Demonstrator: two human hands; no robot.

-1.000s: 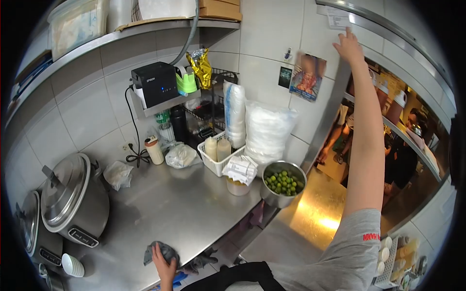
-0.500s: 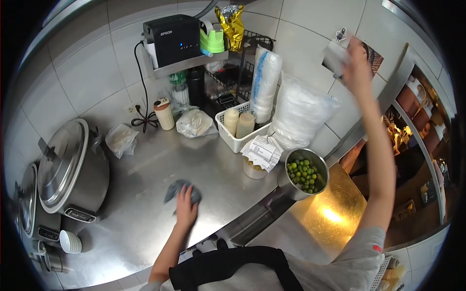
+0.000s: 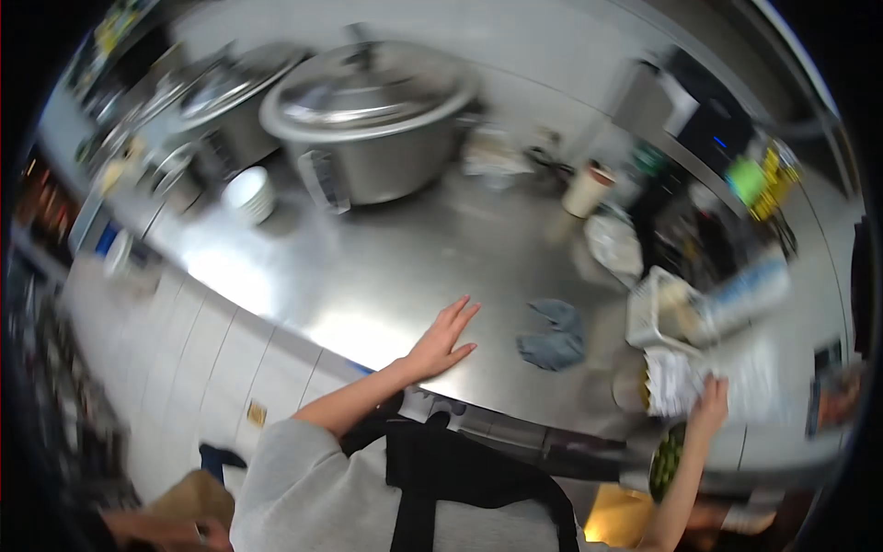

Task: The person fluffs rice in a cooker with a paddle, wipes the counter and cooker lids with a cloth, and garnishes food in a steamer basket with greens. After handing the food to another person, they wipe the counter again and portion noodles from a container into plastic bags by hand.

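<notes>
My left hand (image 3: 442, 342) is open with its fingers spread, over the steel counter (image 3: 405, 267) near its front edge, holding nothing. A crumpled blue-grey cloth (image 3: 554, 337) lies on the counter to its right, apart from the fingers. My right hand (image 3: 711, 405) is at the right edge of a bunch of printed white paper slips (image 3: 670, 380), its fingers together on that edge. The slips sit by a small tub (image 3: 631, 385). Below my right forearm stands a metal pot of green limes (image 3: 666, 465), partly hidden by the arm.
A large lidded cooker (image 3: 377, 152) stands at the back, with another cooker (image 3: 230, 129) and stacked white bowls (image 3: 248, 196) to its left. A white basket (image 3: 644, 313) holds bottles at right. Another person (image 3: 189, 511) is at lower left, on the tiled floor (image 3: 221, 340) side.
The view has swung left. My left hand has let go of the cloth and moved left of it. My right hand has come down from the wall to the paper slips.
</notes>
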